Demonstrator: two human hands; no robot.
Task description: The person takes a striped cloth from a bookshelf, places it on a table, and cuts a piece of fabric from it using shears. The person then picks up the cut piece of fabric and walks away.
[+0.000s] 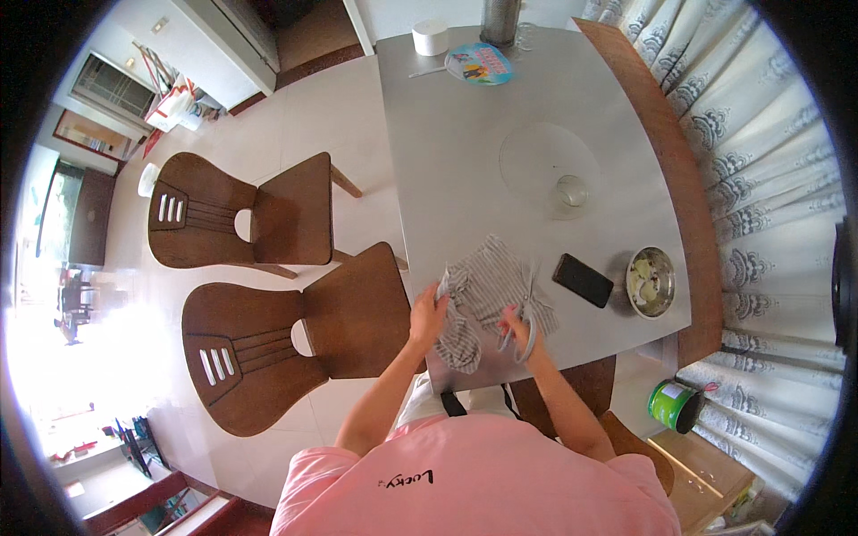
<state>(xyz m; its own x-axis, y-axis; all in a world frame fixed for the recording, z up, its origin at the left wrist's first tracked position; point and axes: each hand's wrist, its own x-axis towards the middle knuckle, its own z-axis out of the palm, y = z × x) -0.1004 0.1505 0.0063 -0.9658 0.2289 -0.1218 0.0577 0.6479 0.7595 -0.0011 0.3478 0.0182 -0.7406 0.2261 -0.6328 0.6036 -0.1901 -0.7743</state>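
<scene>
A piece of grey-and-white striped fabric lies crumpled near the front edge of the grey table. My left hand pinches the cloth at its left side. In my right hand is a pair of scissors with grey handles. Their blades point away from me over the right part of the cloth. Whether the blades touch the fabric, I cannot tell. A fold of the cloth hangs between my hands, close to the table edge.
Right of the cloth lie a black smartphone and a metal bowl with food scraps. Farther off are a glass, a hand fan and a white tissue roll. Two wooden chairs stand left; a green can is at right.
</scene>
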